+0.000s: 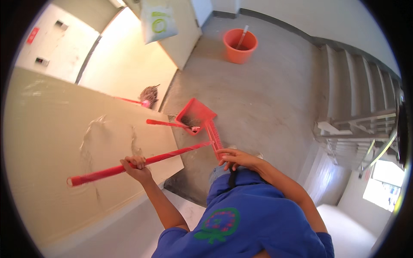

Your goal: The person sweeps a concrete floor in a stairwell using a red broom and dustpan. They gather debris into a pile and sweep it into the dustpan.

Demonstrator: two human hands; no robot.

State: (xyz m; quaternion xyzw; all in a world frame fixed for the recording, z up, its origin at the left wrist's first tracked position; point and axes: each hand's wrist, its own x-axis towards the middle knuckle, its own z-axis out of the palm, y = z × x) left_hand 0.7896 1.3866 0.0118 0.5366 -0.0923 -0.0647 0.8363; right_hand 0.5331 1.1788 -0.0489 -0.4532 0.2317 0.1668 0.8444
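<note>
My left hand [137, 166] is closed around the red handle of a broom [174, 153], whose red bristled head [214, 138] hangs low near my legs. In front of my waist is my right hand [238, 158], fingers spread and slightly bent, close to the near end of the broom head; whether it touches the head I cannot tell. Just beyond the broom head, a red dustpan [203, 111] with its own short red handle [164, 123] holds dark dust and a small pale scrap.
An orange bucket [237, 56] with a pale stick in it stands on the grey floor. A mop [149, 96] is by the doorway at left. A plastic bag [158, 24] hangs near the door. Stairs [351, 87] and a railing lie at right; a film-covered panel [58, 135] at left.
</note>
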